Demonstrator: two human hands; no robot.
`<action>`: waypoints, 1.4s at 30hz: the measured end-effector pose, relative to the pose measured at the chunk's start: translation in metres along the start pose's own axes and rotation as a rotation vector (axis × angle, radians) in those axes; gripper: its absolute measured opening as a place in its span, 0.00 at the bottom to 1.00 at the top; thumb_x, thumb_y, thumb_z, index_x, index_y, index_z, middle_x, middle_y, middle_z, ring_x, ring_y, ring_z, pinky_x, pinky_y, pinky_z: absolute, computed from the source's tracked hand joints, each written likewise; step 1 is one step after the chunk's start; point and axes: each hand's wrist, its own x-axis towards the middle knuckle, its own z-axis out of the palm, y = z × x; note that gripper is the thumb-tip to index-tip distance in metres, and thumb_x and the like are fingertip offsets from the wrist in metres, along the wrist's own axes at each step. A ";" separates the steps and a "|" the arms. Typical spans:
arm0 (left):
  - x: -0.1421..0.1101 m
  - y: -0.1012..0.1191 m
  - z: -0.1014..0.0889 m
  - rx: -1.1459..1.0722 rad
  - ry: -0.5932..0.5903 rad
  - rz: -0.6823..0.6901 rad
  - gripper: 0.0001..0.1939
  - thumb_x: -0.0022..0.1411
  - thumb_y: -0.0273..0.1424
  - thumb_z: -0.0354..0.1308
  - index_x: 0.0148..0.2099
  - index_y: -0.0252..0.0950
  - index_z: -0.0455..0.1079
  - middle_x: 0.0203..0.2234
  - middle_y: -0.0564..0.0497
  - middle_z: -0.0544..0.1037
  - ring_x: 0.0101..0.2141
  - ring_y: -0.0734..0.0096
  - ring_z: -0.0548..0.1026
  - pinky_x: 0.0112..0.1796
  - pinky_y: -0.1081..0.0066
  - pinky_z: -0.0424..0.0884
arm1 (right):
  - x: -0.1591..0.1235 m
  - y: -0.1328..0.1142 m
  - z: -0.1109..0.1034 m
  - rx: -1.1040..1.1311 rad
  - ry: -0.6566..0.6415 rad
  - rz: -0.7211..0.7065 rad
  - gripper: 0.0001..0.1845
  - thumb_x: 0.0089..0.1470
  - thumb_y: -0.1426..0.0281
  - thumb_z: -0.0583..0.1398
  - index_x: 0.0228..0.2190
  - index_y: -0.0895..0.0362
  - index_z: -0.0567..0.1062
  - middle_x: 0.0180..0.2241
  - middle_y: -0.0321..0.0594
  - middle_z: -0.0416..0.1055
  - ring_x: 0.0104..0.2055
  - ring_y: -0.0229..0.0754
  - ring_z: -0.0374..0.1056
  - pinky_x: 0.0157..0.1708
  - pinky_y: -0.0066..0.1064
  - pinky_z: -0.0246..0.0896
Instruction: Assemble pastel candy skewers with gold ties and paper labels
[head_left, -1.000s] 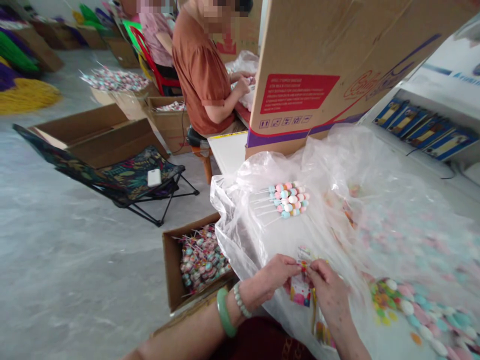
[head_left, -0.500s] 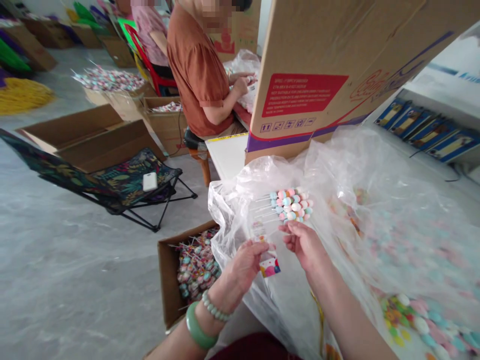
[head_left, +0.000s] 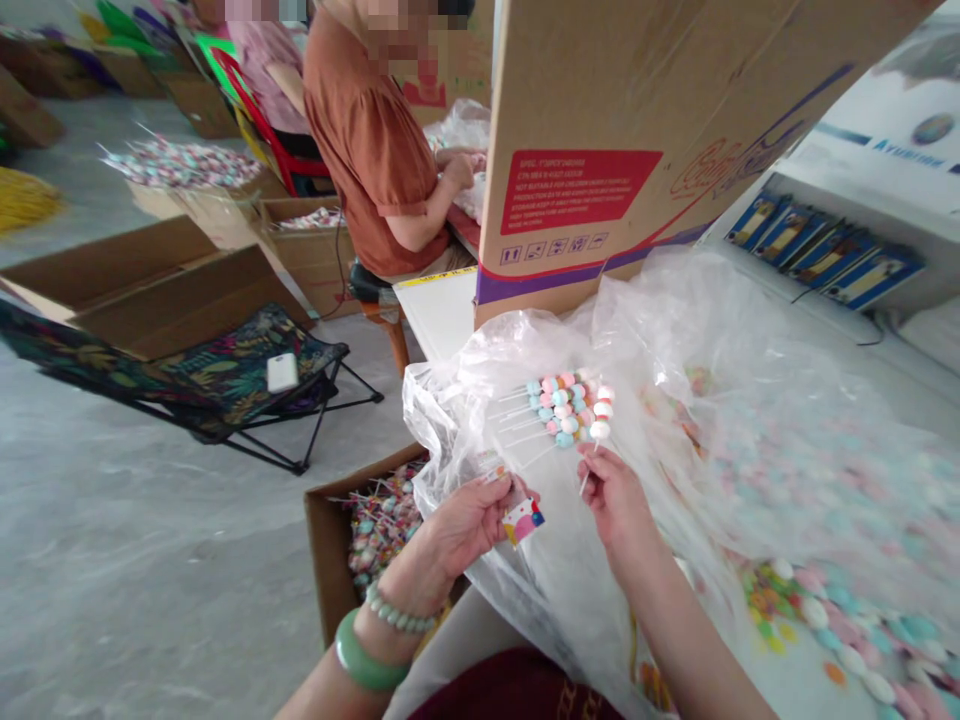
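My left hand [head_left: 466, 518] pinches a small clear printed wrapper [head_left: 523, 520] at the near edge of a big clear plastic bag [head_left: 675, 400]. My right hand [head_left: 616, 492] is closed on the thin white stick of a lollipop [head_left: 598, 430], whose pale head stands upright just above the fingers. Right behind it, a bundle of pastel lollipops [head_left: 564, 408] lies on the plastic, sticks pointing left. Loose pastel candies [head_left: 817, 610] lie on the table at the lower right.
A cardboard box of wrapped lollipops [head_left: 379, 520] stands on the floor below the table edge. A large tilted carton [head_left: 600, 150] rises behind the bag. A person in an orange top [head_left: 367, 150] works at the far end. A folding seat [head_left: 247, 380] holds a phone.
My right hand has closed on one lollipop stick and lifted it out of the bundle. My left hand keeps the wrapper and shifted slightly. The camera panned a little right.
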 end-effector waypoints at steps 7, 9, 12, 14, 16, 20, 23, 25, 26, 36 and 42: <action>0.010 -0.018 0.020 0.124 0.100 0.227 0.07 0.52 0.27 0.60 0.24 0.30 0.70 0.17 0.51 0.73 0.19 0.77 0.68 0.24 0.75 0.66 | -0.076 0.004 -0.053 -0.363 -0.059 -0.124 0.10 0.45 0.63 0.64 0.28 0.57 0.78 0.18 0.33 0.66 0.21 0.33 0.54 0.22 0.27 0.46; 0.009 -0.026 0.030 0.189 0.115 0.331 0.08 0.51 0.29 0.61 0.23 0.30 0.69 0.17 0.52 0.72 0.19 0.78 0.67 0.24 0.76 0.63 | -0.090 0.002 -0.055 -0.287 -0.066 -0.101 0.08 0.44 0.63 0.65 0.25 0.56 0.77 0.25 0.36 0.70 0.27 0.36 0.59 0.27 0.28 0.52; 0.002 -0.038 0.050 0.297 0.182 0.476 0.09 0.49 0.30 0.62 0.22 0.31 0.70 0.17 0.52 0.72 0.18 0.79 0.65 0.22 0.76 0.58 | -0.103 0.000 -0.048 -0.148 -0.104 -0.064 0.08 0.42 0.64 0.66 0.21 0.55 0.76 0.39 0.38 0.73 0.38 0.40 0.63 0.37 0.31 0.56; -0.005 -0.046 0.063 0.339 0.196 0.525 0.09 0.49 0.31 0.62 0.22 0.31 0.70 0.16 0.52 0.72 0.18 0.80 0.64 0.22 0.75 0.57 | -0.108 0.000 -0.041 -0.088 -0.165 -0.049 0.08 0.41 0.64 0.66 0.21 0.55 0.75 0.39 0.38 0.73 0.40 0.41 0.63 0.39 0.32 0.57; -0.010 -0.054 0.073 0.341 0.178 0.529 0.09 0.50 0.30 0.62 0.21 0.32 0.69 0.15 0.53 0.71 0.17 0.80 0.63 0.21 0.75 0.56 | -0.110 0.001 -0.036 -0.062 -0.215 -0.042 0.08 0.41 0.64 0.66 0.21 0.55 0.75 0.32 0.37 0.73 0.36 0.40 0.63 0.38 0.32 0.57; -0.016 -0.065 0.084 0.359 0.084 0.500 0.11 0.52 0.31 0.62 0.22 0.32 0.68 0.16 0.54 0.70 0.18 0.80 0.64 0.23 0.76 0.59 | -0.107 0.002 -0.040 -0.114 -0.151 -0.135 0.08 0.43 0.65 0.63 0.20 0.56 0.74 0.22 0.34 0.69 0.28 0.38 0.61 0.33 0.31 0.56; -0.016 -0.067 0.084 0.354 -0.031 0.424 0.11 0.57 0.34 0.59 0.27 0.31 0.71 0.22 0.50 0.75 0.23 0.76 0.69 0.26 0.75 0.64 | -0.104 -0.001 -0.048 -0.210 -0.121 -0.209 0.09 0.46 0.65 0.61 0.20 0.56 0.74 0.21 0.34 0.69 0.26 0.37 0.60 0.30 0.30 0.54; -0.012 -0.064 0.082 0.252 -0.045 0.292 0.11 0.59 0.34 0.56 0.30 0.31 0.71 0.24 0.48 0.76 0.25 0.73 0.72 0.28 0.72 0.68 | -0.105 -0.005 -0.055 -0.271 -0.153 -0.214 0.10 0.48 0.65 0.60 0.20 0.56 0.73 0.20 0.34 0.69 0.25 0.37 0.60 0.29 0.29 0.53; -0.008 -0.062 0.080 0.167 -0.017 0.214 0.10 0.61 0.32 0.55 0.30 0.31 0.70 0.24 0.48 0.76 0.25 0.72 0.72 0.30 0.70 0.69 | -0.106 -0.008 -0.059 -0.305 -0.158 -0.225 0.11 0.49 0.65 0.59 0.20 0.56 0.72 0.19 0.34 0.68 0.25 0.37 0.60 0.29 0.29 0.53; 0.008 -0.035 0.062 -0.277 0.214 0.033 0.07 0.62 0.30 0.53 0.32 0.33 0.67 0.22 0.51 0.75 0.27 0.69 0.76 0.33 0.66 0.73 | -0.140 0.003 -0.112 -0.634 -0.178 -0.128 0.16 0.52 0.58 0.57 0.21 0.55 0.71 0.14 0.31 0.57 0.20 0.36 0.55 0.24 0.29 0.49; 0.009 -0.035 0.062 -0.240 0.149 -0.007 0.11 0.63 0.32 0.53 0.30 0.32 0.68 0.23 0.49 0.76 0.25 0.70 0.75 0.32 0.68 0.73 | -0.147 0.008 -0.109 -0.729 -0.266 -0.176 0.18 0.51 0.56 0.57 0.18 0.55 0.69 0.17 0.32 0.58 0.21 0.37 0.56 0.23 0.28 0.51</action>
